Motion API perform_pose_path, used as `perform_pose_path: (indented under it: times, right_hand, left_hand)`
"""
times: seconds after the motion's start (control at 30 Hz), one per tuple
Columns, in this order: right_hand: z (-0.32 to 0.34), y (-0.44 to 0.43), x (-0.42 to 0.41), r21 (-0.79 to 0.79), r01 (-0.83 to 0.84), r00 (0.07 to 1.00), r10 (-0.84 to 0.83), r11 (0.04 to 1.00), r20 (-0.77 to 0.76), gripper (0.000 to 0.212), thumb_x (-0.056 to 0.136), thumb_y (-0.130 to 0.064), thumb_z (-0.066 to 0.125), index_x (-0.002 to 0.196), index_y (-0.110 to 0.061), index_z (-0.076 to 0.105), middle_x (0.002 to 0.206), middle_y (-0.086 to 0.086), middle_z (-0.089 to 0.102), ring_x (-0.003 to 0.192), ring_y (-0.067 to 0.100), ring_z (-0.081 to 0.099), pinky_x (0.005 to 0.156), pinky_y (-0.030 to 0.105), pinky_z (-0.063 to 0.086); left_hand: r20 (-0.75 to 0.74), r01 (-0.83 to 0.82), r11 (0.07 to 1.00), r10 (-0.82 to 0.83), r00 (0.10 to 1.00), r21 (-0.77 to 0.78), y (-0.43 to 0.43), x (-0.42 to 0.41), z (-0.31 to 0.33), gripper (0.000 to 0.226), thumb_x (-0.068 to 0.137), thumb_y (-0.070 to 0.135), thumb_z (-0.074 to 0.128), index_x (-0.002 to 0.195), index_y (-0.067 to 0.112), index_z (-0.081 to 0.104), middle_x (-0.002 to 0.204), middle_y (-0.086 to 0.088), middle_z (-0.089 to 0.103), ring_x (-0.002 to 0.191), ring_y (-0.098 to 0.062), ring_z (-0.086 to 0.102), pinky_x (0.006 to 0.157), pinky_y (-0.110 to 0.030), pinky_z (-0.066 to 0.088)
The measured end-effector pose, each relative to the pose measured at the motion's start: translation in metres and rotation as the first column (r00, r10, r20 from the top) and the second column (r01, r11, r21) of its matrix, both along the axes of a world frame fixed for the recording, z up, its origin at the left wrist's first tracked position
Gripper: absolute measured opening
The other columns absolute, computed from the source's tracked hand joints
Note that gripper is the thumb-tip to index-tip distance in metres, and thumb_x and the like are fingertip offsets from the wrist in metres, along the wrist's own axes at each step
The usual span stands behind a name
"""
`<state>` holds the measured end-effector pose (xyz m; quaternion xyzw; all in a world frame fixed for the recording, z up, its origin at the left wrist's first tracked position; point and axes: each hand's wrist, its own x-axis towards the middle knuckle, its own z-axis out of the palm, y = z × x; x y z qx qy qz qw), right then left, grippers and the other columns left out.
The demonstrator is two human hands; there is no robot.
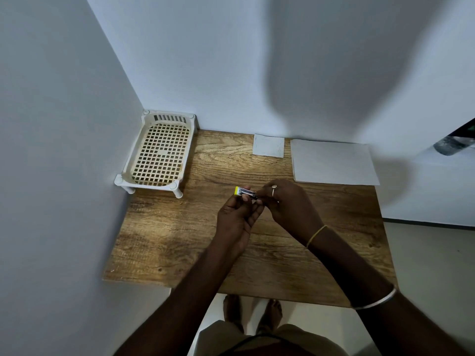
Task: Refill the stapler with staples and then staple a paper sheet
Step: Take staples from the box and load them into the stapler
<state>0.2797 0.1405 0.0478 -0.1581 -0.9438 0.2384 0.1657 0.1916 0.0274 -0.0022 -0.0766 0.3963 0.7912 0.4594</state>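
A small stapler [244, 192] with a yellow end and a metal body is held above the middle of the wooden table [180, 232]. My left hand [237, 217] grips it from below, fingers curled around it. My right hand [290, 204], with a ring on one finger, pinches the stapler's right end with its fingertips. Whether staples are between those fingers is hidden. A stack of white paper sheets [334, 161] lies flat at the table's back right. A smaller white square of paper [268, 145] lies at the back centre.
A white plastic lattice tray [159, 152] on short legs stands in the back left corner against the walls. Walls close off the left and back sides. A dark object [453, 145] pokes in at the far right. My bare feet [253, 310] show below the table's front edge.
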Motion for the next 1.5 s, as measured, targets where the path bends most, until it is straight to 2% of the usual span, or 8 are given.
perform_pose_path:
  times: [0.13,0.4,0.63,0.8,1.03,1.13,1.37,1.5]
  right_hand:
    - [0.001,0.000,0.003,-0.042,0.054,0.998,-0.055,0.998,-0.015,0.011,0.085,-0.012,0.078,0.096,-0.013,0.077,0.090,0.002,0.072,0.083,0.019,0.065,0.068,0.032,0.053]
    - [0.007,0.001,0.007,0.420,-0.052,0.974,-0.047,0.906,0.223,0.021,0.087,-0.036,0.071,0.099,-0.019,0.077,0.101,0.000,0.072,0.095,0.025,0.062,0.076,0.038,0.046]
    - [0.007,-0.005,-0.001,0.270,0.033,0.970,-0.096,0.962,0.224,0.017,0.086,-0.024,0.074,0.102,-0.022,0.078,0.109,-0.003,0.072,0.100,0.025,0.061,0.077,0.038,0.048]
    - [0.006,-0.015,-0.007,0.174,0.040,0.978,-0.074,0.984,0.193,0.029,0.086,-0.014,0.070,0.113,-0.021,0.075,0.114,0.001,0.070,0.102,0.028,0.061,0.080,0.043,0.052]
    - [0.005,-0.005,0.008,-0.111,0.202,0.979,-0.197,0.973,0.054,0.029,0.084,-0.024,0.080,0.112,-0.020,0.072,0.105,-0.003,0.073,0.092,0.012,0.067,0.078,0.029,0.056]
    - [0.003,-0.003,0.014,-0.225,0.274,0.959,-0.284,0.935,-0.013,0.023,0.082,-0.020,0.083,0.104,-0.017,0.076,0.096,-0.003,0.077,0.088,0.007,0.069,0.077,0.010,0.050]
    - [0.003,-0.003,-0.002,-0.128,0.167,0.986,-0.165,0.978,0.027,0.016,0.090,-0.024,0.073,0.105,-0.021,0.077,0.093,-0.005,0.074,0.083,0.009,0.066,0.073,0.023,0.051]
    - [0.000,0.000,-0.008,-0.051,0.113,0.991,-0.109,0.992,0.074,0.018,0.091,-0.022,0.070,0.108,-0.022,0.076,0.092,-0.005,0.073,0.081,0.008,0.063,0.067,0.010,0.037]
  left_hand:
    - [0.028,-0.025,1.000,0.025,0.999,0.016,0.000,-0.001,-0.001,0.023,0.103,-0.001,0.049,0.110,0.009,0.068,0.093,-0.007,0.080,0.085,-0.018,0.078,0.073,-0.026,0.062]
    - [0.038,-0.024,1.000,0.023,0.999,0.014,-0.001,-0.001,-0.006,0.025,0.098,0.000,0.051,0.114,0.010,0.068,0.104,-0.012,0.077,0.092,-0.023,0.077,0.073,-0.028,0.062]
    - [0.046,-0.022,1.000,0.022,0.999,0.002,-0.001,0.001,-0.007,0.027,0.101,-0.004,0.046,0.113,0.008,0.067,0.108,-0.013,0.070,0.087,-0.018,0.077,0.073,-0.025,0.061]
    - [0.042,-0.013,0.999,0.012,0.999,0.033,-0.001,0.005,-0.006,0.025,0.089,0.009,0.061,0.113,0.007,0.068,0.099,-0.006,0.076,0.080,-0.009,0.074,0.073,-0.025,0.061]
    - [0.078,-0.033,0.999,0.032,0.996,0.014,0.000,-0.001,-0.005,0.022,0.101,-0.003,0.049,0.112,0.004,0.067,0.098,-0.009,0.075,0.086,-0.020,0.078,0.072,-0.026,0.062]
    - [0.054,-0.030,1.000,0.031,0.998,-0.002,0.001,-0.003,-0.004,0.023,0.102,-0.004,0.048,0.109,0.006,0.067,0.093,-0.004,0.078,0.087,-0.017,0.078,0.073,-0.026,0.062]
    - [0.067,-0.029,0.999,0.028,0.997,0.018,0.007,-0.001,0.000,0.022,0.103,-0.001,0.047,0.104,0.006,0.068,0.096,-0.009,0.078,0.087,-0.017,0.077,0.075,-0.027,0.062]
    - [0.069,-0.041,0.999,0.041,0.997,0.006,0.006,-0.002,0.000,0.024,0.103,-0.003,0.047,0.103,0.005,0.069,0.098,-0.010,0.077,0.088,-0.017,0.077,0.074,-0.026,0.062]
